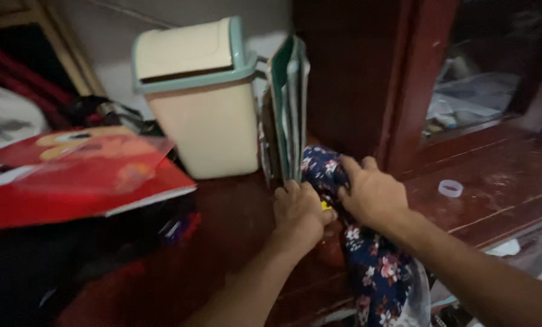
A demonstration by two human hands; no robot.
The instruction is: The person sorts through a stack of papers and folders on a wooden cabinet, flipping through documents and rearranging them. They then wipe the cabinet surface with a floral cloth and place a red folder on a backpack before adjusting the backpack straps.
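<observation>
You are mid-grip on the dark floral cloth (374, 266) draped over the worktop (495, 181) edge at five o'clock of the cream bin (204, 103), left hand (298, 212) and right hand (371, 194) both clenched on its upper fold, which probably wants a steady, even pull.

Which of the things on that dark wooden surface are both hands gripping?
The navy floral cloth. Both the left hand and right hand grip its top; the cream bin and small white ring sit untouched.

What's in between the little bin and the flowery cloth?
In the head view, flat green folders stand upright between the bin and the flowery cloth, which both hands grip: left, right.
</observation>
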